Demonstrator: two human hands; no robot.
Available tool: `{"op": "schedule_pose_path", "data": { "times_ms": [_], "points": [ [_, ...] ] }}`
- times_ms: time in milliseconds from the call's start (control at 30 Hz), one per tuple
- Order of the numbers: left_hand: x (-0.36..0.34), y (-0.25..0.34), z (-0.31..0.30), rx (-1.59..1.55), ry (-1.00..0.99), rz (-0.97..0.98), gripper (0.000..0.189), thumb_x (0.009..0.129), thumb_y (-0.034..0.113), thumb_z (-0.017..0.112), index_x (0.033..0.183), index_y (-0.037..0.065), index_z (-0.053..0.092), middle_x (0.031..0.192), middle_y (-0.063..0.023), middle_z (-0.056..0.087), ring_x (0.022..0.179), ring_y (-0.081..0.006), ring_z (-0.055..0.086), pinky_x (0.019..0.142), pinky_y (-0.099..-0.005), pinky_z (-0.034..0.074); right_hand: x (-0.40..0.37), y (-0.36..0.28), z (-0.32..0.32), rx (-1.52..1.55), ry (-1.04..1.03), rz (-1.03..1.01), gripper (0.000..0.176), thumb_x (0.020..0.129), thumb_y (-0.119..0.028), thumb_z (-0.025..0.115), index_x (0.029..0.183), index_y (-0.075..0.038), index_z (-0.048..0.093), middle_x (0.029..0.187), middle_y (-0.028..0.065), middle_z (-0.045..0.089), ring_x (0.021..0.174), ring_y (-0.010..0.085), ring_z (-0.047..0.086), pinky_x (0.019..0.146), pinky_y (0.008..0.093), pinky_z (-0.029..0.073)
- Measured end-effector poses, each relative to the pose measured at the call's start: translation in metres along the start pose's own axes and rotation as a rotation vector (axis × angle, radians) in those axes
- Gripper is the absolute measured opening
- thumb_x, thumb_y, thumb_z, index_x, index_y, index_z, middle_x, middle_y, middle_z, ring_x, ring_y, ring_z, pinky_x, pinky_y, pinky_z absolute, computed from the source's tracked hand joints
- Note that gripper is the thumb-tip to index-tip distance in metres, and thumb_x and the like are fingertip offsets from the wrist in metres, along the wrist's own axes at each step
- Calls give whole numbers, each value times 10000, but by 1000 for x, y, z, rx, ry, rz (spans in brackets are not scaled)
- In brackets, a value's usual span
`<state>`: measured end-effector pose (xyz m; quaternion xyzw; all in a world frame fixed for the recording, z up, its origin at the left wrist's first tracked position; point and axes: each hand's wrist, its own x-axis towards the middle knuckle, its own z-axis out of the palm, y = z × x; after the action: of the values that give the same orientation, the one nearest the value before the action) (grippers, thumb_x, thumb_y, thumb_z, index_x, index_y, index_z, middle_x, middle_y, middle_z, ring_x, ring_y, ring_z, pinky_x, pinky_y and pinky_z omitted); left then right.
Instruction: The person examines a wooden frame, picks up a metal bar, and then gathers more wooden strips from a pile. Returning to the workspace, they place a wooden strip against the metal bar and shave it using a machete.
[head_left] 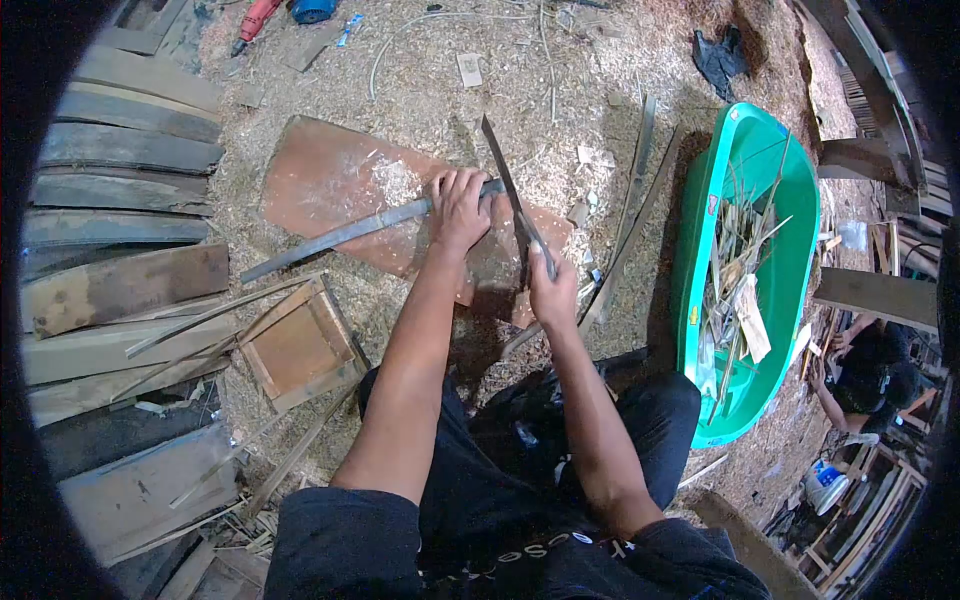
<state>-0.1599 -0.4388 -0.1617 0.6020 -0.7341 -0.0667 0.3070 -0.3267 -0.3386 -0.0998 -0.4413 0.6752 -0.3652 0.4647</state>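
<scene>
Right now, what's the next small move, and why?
I'd ease the left hand back along the wood strip. Its fingers look close to the long blade in the right hand, which is at the strip's near-hand end. Most of the strip extends the other way, so the grip likely has room to shift.

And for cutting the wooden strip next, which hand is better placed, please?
Probably the right hand: it holds the long-bladed tool at one end of the wooden strip, while the left hand holds the strip down.
</scene>
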Motion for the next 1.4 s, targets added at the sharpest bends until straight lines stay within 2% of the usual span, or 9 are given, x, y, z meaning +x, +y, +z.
{"op": "schedule_pose_path", "data": {
  "times_ms": [267,400,500,667,800,933,1167,1333,1400],
  "points": [
    [2,-2,1,-10,16,26,334,739,159,702,1047,81,600,1077,-77,579,1085,-266,519,1015,-457,320,-12,-14,6,-29,120,-88,382,974,-317,562,735,-20,585,586,-21,470,575,88,422,527,296,351],
    [2,0,-1,-10,20,32,334,742,167,699,1049,81,598,1074,-74,578,1081,-262,519,1016,-458,319,-16,8,1,-35,20,-99,368,976,-324,554,786,-17,629,585,-26,480,568,87,433,515,294,358],
    [3,0,-1,2,9,19,328,750,170,691,1052,83,599,1083,-73,580,1086,-261,518,1016,-457,320,-31,7,1,57,29,45,374,976,-325,553,784,-13,627,576,-32,469,552,94,429,503,293,352],
    [3,-1,0,19,16,41,327,754,175,691,1056,91,599,1083,-71,582,1090,-258,516,1012,-457,324,-2,3,6,-81,35,-9,387,980,-344,546,826,-7,658,594,-12,532,540,95,464,497,315,381],
    [4,0,0,15,11,18,327,757,181,691,1059,93,599,1080,-70,582,1087,-259,519,1009,-458,327,-41,-11,-4,88,28,104,392,973,-337,561,834,21,641,598,10,529,528,141,448,506,333,380],
    [2,0,-2,12,1,25,321,762,181,689,1055,88,596,1079,-74,581,1085,-264,522,1007,-459,328,6,-11,10,-33,49,-2,388,984,-324,547,788,4,616,599,2,476,578,102,436,528,312,375],
    [4,1,-1,-12,11,34,325,765,178,686,1064,89,599,1087,-71,582,1092,-267,515,1023,-461,316,-16,-18,-2,-41,16,52,406,977,-332,559,720,-19,561,572,-7,461,563,99,443,526,310,388],
    [3,-1,1,-5,11,37,329,769,202,686,1066,91,601,1089,-74,584,1096,-271,515,1028,-460,313,-36,-13,-5,89,18,-69,379,990,-323,551,742,-38,573,567,-36,477,476,55,455,443,245,369],
    [4,0,-1,-1,1,23,332,766,201,687,1068,92,600,1093,-72,583,1105,-269,511,1030,-457,308,-33,-16,-4,53,2,53,371,986,-324,554,765,-28,591,566,-20,481,500,76,476,469,264,385]
  ]
}}
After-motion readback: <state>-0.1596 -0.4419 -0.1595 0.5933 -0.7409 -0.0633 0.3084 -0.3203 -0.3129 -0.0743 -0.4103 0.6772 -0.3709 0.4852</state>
